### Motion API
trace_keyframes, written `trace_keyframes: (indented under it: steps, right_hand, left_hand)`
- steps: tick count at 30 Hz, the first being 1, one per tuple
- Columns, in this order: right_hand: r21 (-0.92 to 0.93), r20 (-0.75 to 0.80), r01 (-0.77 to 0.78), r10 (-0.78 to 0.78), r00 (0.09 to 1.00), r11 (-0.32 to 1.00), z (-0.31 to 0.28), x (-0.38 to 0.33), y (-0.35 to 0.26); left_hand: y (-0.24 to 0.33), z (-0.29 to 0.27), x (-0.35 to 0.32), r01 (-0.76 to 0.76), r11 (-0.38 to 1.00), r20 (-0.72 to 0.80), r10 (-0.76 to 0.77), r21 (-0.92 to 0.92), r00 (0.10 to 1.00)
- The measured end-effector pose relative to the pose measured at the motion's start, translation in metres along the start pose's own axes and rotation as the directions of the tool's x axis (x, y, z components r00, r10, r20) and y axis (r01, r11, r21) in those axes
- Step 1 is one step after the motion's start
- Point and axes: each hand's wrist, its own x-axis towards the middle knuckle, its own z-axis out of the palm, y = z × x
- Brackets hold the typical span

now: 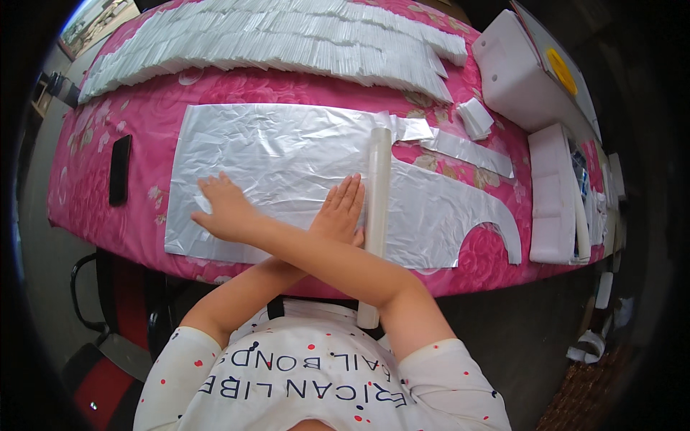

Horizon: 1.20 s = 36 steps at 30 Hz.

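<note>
A thin, silvery-white plastic sheet (280, 144) lies spread on the table, with curved cut-outs and strap-like ends on its right side. My forearms cross over it, the right one on top. Reaching across to the left part of the sheet, my right hand (226, 208) rests palm down with fingers apart. My left hand (341, 212) lies flat near the sheet's middle, fingers stretched out, just left of a pale translucent tube or roll (378, 194). That tube lies crosswise on the sheet, and its near end sticks out past the table edge toward my body.
Rows of folded white plastic pieces (280, 47) line the table's far side. A small folded stack (474, 118) sits at right, near white foam boxes (550, 194). At left lies a black phone (120, 170) on the pink floral tablecloth (83, 179). Chairs (118, 302) stand below left.
</note>
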Motion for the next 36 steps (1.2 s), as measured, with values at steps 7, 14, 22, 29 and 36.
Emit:
trace_keyframes:
  steps: [7, 14, 22, 29, 36]
  right_hand:
    - [-0.207, -0.601, 0.251, -0.326, 0.730, 0.946, -0.116, -0.139, 0.054]
    - [-0.446, -0.325, 0.006, -0.168, 0.931, 0.895, -0.137, -0.225, 0.123]
    - [-0.607, -0.037, 0.173, -0.244, 0.969, 0.776, -0.127, -0.196, 0.126]
    - [-0.098, 0.202, 0.479, -0.454, 0.868, 0.872, -0.035, -0.076, 0.036]
    - [-0.037, -0.092, 0.574, -0.574, 0.813, 0.818, -0.047, -0.051, 0.019]
  left_hand:
    - [-0.032, -0.014, 0.034, -0.036, 0.723, -0.222, -0.164, -0.690, 0.961]
    - [-0.034, -0.025, 0.096, 0.425, -0.270, 0.499, -0.345, -0.864, 0.795]
    - [-0.041, -0.052, 0.084, 0.385, -0.052, 0.350, -0.540, -0.922, 0.765]
    - [-0.095, -0.129, -0.029, 0.236, 0.195, 0.033, -0.700, -0.952, 0.713]
    - [-0.114, -0.158, -0.184, 0.259, 0.247, -0.059, -0.819, -0.934, 0.570]
